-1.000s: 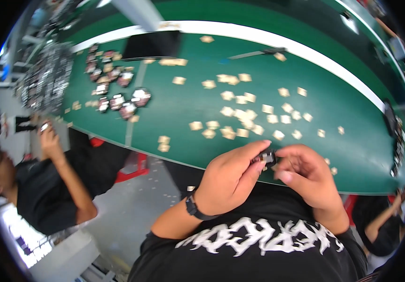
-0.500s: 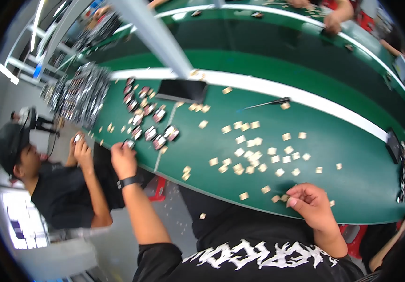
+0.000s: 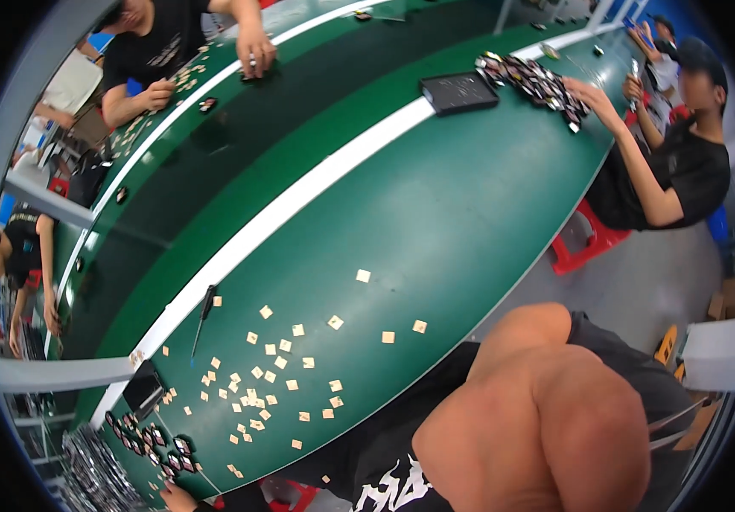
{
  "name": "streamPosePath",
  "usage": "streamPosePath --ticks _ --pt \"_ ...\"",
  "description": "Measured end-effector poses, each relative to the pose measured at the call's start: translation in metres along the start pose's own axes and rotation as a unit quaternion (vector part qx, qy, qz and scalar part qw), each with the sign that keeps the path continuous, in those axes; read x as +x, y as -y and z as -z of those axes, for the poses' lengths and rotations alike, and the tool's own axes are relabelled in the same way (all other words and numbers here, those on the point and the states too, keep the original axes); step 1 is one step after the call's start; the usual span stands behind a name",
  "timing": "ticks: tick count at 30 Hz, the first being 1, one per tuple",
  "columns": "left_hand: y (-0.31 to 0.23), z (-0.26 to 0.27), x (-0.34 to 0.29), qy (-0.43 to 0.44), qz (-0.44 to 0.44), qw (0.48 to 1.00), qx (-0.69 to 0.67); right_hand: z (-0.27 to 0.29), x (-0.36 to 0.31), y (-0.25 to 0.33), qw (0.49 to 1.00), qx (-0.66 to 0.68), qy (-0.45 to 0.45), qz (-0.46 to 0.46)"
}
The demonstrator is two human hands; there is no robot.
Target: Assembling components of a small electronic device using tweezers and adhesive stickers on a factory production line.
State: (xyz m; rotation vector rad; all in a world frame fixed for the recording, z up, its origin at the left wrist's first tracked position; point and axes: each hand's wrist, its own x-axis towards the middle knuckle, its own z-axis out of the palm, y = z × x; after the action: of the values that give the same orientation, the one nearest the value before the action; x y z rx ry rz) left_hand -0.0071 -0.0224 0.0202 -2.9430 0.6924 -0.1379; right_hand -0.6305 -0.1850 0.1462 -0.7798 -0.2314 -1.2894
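Observation:
My right hand and forearm (image 3: 547, 418) are raised close to the camera and fill the lower right of the view. The fingers are hidden, so I cannot see whether they hold anything. At the lower left edge, my left hand (image 3: 180, 497) is partly cut off beside a cluster of small dark assembled parts (image 3: 181, 459). Whether it grips one of them cannot be made out. Many small cream square pieces (image 3: 252, 399) lie scattered over the green table (image 3: 402, 230), some singly and some overlapping. They are apart from both hands.
A screwdriver (image 3: 204, 317) lies by the white rail (image 3: 299, 196), near a black tray (image 3: 144, 391). Stacked silvery-black parts (image 3: 99, 469) stand at lower left. Another black tray (image 3: 461, 92) sits beside a heap of parts (image 3: 538, 84) where a co-worker (image 3: 675, 162) reaches in.
The view has swung to the right. My right hand has left the cream pieces on the table and come up close to the camera. My left hand now shows only at the lower edge.

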Motion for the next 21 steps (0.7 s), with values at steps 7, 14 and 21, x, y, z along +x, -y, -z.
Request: streamPosePath --ticks 7,14,21 --pt "0.0 0.012 -0.03 -0.129 0.043 0.99 -0.047 0.039 0.014 0.024 0.966 -0.069 0.214 0.124" --pt "-0.063 0.033 -0.118 -0.253 -0.097 0.951 -0.147 0.225 -0.099 0.186 0.211 -0.892 -0.398 0.049" --pt "-0.145 0.044 -0.197 -0.225 -0.262 0.899 -0.271 0.291 -0.084 0.282 0.081 -0.894 -0.441 -0.003"
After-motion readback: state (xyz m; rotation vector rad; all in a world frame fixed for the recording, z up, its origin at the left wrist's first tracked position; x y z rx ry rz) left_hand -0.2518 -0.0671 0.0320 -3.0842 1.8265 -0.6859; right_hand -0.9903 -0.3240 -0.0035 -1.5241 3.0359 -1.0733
